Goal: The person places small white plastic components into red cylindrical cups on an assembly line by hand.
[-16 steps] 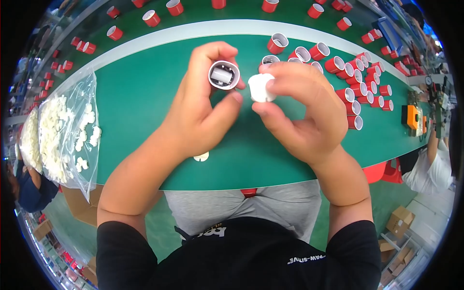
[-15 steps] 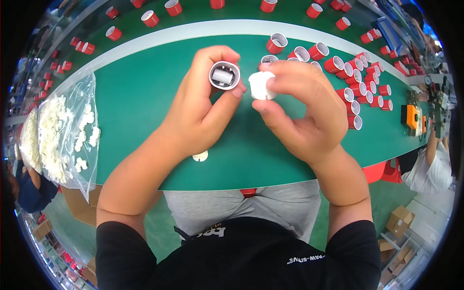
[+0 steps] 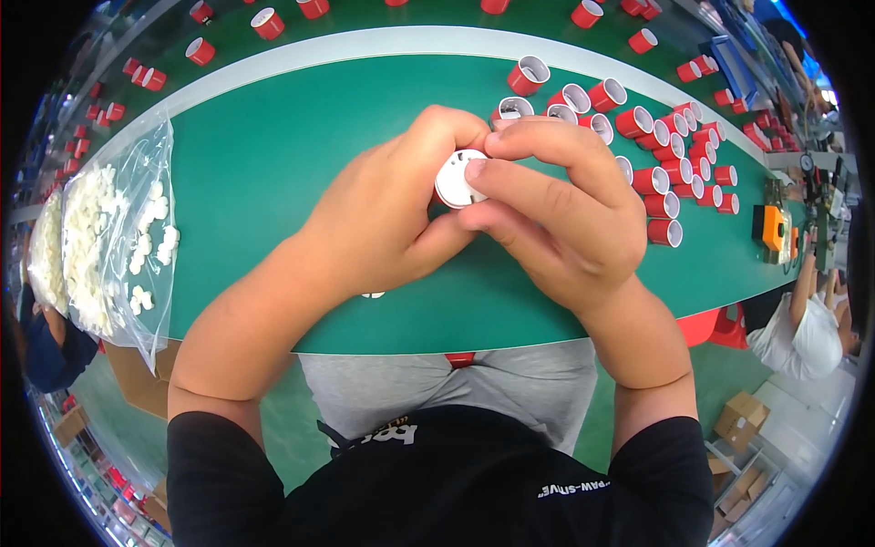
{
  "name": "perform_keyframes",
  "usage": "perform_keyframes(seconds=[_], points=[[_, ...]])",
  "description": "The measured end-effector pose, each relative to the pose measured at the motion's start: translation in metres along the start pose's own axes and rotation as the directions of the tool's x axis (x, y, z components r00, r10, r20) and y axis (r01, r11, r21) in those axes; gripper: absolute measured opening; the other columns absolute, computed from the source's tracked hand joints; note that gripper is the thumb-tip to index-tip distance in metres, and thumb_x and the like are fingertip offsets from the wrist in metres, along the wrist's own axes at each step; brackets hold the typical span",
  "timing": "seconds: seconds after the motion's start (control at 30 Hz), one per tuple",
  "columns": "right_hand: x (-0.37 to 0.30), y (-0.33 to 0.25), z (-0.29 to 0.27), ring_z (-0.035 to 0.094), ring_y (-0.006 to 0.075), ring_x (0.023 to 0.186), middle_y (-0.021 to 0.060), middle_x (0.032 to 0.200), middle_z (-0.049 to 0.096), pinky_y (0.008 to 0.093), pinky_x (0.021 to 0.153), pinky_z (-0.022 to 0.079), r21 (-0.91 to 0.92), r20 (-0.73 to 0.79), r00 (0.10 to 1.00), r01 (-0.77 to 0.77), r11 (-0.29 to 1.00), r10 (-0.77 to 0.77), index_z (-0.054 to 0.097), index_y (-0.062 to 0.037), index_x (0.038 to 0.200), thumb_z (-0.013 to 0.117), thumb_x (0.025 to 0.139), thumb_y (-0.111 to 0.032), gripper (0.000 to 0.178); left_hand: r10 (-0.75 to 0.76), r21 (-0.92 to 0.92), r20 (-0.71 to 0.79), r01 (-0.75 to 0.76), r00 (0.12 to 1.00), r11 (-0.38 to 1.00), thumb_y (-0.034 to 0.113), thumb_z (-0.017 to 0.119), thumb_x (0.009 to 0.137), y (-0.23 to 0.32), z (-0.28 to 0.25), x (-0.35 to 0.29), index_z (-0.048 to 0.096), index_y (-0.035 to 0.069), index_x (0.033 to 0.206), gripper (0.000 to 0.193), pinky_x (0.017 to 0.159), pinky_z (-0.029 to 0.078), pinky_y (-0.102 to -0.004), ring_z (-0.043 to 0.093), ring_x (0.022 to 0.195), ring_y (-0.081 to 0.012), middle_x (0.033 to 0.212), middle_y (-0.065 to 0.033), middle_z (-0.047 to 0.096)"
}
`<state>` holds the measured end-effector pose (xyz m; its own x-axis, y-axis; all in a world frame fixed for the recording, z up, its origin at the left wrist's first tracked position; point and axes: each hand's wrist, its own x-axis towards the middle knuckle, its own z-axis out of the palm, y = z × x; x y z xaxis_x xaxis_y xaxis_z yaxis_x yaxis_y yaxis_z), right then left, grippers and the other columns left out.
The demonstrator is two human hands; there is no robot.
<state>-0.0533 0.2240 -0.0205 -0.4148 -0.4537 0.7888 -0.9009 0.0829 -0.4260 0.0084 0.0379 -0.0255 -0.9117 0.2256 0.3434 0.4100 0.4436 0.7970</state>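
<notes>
My left hand (image 3: 378, 205) is wrapped round a small red cup-shaped housing (image 3: 438, 195), of which only a sliver of red shows. A round white cap (image 3: 453, 182) with small slots sits over the housing's mouth, hiding the inside. The fingers of my right hand (image 3: 574, 214) are closed about the cap, one fingertip pressing on its top and the thumb at its near edge. Whether the cap is fully seated cannot be told. A white piece (image 3: 373, 294) lies on the table, mostly covered by my left forearm.
Many red housings (image 3: 663, 232) stand on the green table (image 3: 246, 228) to the right. On the left lies a clear plastic bag (image 3: 100, 246) of white parts. More red housings (image 3: 268, 24) stand beyond a pale strip (image 3: 365, 41). An orange-and-black device (image 3: 773, 228) is far right.
The right hand has brought the white cap leftward onto the housing, covering the grey part inside it. The left hand has moved slightly right, and the view has shifted a little.
</notes>
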Motion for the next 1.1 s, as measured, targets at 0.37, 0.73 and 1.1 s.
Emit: perform_keyframes(seconds=[0.37, 0.73, 1.1], points=[[0.003, -0.009, -0.015, 0.063, 0.0254, 0.089, 0.0101, 0.108, 0.067, 0.0369, 0.074, 0.05, -0.163, 0.163, 0.98, 0.138, 0.977, -0.112, 0.077, -0.0074, 0.103, 0.087, 0.07, -0.014, 0.034, 0.047, 0.037, 0.04, -0.048, 0.998, 0.998, 0.012, 0.077, 0.08, 0.006, -0.006, -0.001, 0.051, 0.008, 0.118, 0.047, 0.072, 0.053, -0.041, 0.066, 0.091, -0.0335, 0.108, -0.0098, 0.064], [0.001, -0.013, -0.011, 0.064, 0.0297, 0.093, 0.0103, 0.104, 0.064, 0.0409, 0.076, 0.05, -0.221, 0.148, 0.988, 0.075, 0.972, -0.042, 0.076, -0.0077, 0.098, 0.084, 0.072, -0.029, 0.034, 0.189, 0.108, -0.013, -0.186, 0.982, 0.977, 0.007, 0.077, 0.073, -0.002, -0.001, -0.001, 0.051, 0.007, 0.118, 0.052, 0.071, 0.053, -0.0409, 0.066, 0.089, -0.0333, 0.107, -0.0102, 0.064], [0.005, -0.018, -0.009, 0.063, 0.0303, 0.094, 0.0078, 0.103, 0.063, 0.0415, 0.077, 0.048, -0.205, 0.171, 0.985, 0.054, 0.977, -0.018, 0.077, -0.0102, 0.097, 0.083, 0.066, -0.026, 0.036, 0.124, 0.155, 0.021, -0.125, 0.992, 0.98, 0.01, 0.073, 0.075, 0.0, 0.0, 0.0, 0.052, 0.007, 0.115, 0.045, 0.068, 0.053, -0.0407, 0.067, 0.085, -0.0329, 0.1, -0.0102, 0.065]])
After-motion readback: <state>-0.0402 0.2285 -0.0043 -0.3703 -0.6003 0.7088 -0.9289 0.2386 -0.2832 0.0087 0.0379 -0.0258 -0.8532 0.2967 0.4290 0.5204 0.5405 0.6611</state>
